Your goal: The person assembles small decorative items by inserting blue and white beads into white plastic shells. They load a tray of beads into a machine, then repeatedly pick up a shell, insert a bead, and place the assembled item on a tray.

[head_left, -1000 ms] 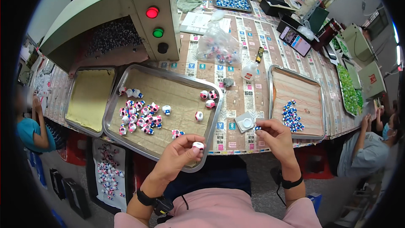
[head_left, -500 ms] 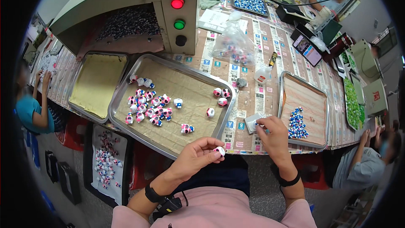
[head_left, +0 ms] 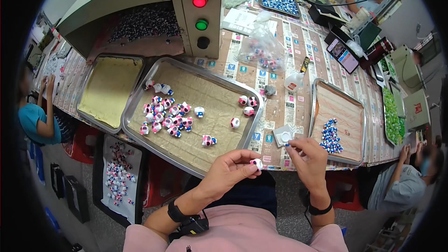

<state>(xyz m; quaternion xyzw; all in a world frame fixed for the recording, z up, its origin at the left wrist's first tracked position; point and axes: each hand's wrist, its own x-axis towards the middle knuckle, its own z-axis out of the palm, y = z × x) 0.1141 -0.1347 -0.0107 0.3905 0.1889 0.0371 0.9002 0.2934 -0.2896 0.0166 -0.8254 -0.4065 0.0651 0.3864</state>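
My left hand (head_left: 228,170) is closed on a small white figurine head (head_left: 256,164) with dark and pink marks, at the near edge of the table. To its right, my right hand (head_left: 305,161) pinches a tiny blue piece (head_left: 287,144), mostly hidden by the fingertips. Just beyond those fingertips lies a small white square pad (head_left: 283,135) with a round white patch on it. The large metal tray (head_left: 205,107) at left holds a cluster of pink, white and blue figurines (head_left: 168,116) and several loose heads. Small blue-and-white pieces (head_left: 331,135) lie heaped in the right tray (head_left: 362,126).
A machine (head_left: 200,14) with red and green lights stands at the back left, beside a yellow-lined tray (head_left: 109,91). A white bottle (head_left: 293,82), a grey lump (head_left: 269,90), a plastic bag (head_left: 263,51) and a phone (head_left: 343,55) occupy the table. Other people sit around it.
My left hand has moved to the right with the head, closer to my right hand. My right fingertips have drawn back from the white pad, uncovering its round patch.
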